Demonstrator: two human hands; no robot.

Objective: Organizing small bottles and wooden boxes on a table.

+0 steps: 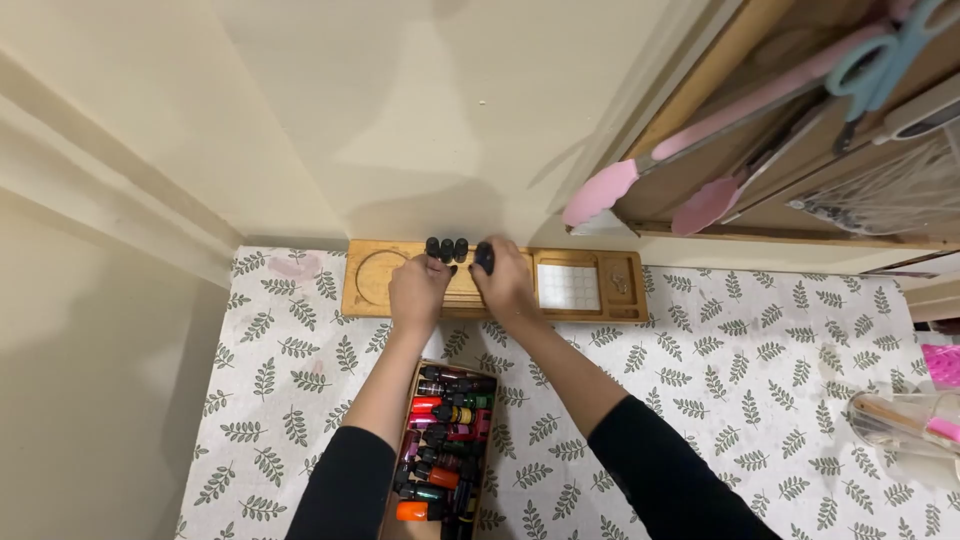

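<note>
My right hand (pixel 508 287) pinches a small dark bottle (pixel 484 258) at the wooden tray (pixel 375 296) — beside three already standing there. My left hand (pixel 418 290) rests curled on the tray, holding nothing visible. Next: seat it upright.

Dim warm light, soft shadows, wide-angle edge distortion

Home kitchen corner — hanging tongs (pixel 640 165)

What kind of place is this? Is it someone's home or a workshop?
It is probably a home craft or hobby corner. A leaf-print tablecloth covers the table, a wooden organiser tray stands against the wall, and a box of small coloured bottles lies between the arms. Pink tongs and scissors hang on the right.
</note>
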